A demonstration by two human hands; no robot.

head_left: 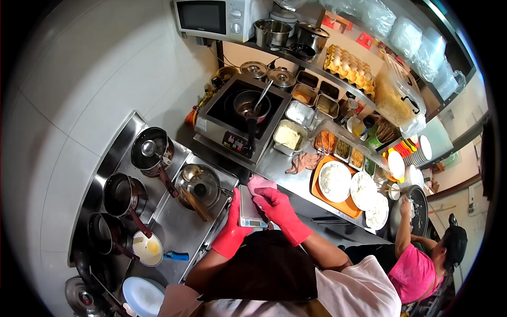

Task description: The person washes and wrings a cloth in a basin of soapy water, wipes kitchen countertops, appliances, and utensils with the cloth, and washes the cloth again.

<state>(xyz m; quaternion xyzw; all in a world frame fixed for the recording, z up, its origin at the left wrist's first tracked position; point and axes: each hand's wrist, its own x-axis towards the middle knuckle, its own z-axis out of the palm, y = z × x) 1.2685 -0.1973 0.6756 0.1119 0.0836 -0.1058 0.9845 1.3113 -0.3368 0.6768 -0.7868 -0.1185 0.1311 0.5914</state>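
Observation:
My left hand (232,233), in a red rubber glove, grips the left side of a flat kitchen scale (250,208) with a small display at its near end. Over the scale's right side, my right hand (281,212), gloved the same way, has its fingers closed on a pink cloth (261,184) at the scale's far end. The scale is held just in front of my dark apron (259,267). Ahead, a saucepan (250,105) with a metal utensil in it sits on the induction cooker (219,119).
Several pans (119,194) line the left counter, near a frying pan with an egg (149,248). To the right, plates of rice (335,181) stand by an orange tray (316,189) and food containers (289,135). A co-worker (417,269) in pink reaches into a large pan (419,211).

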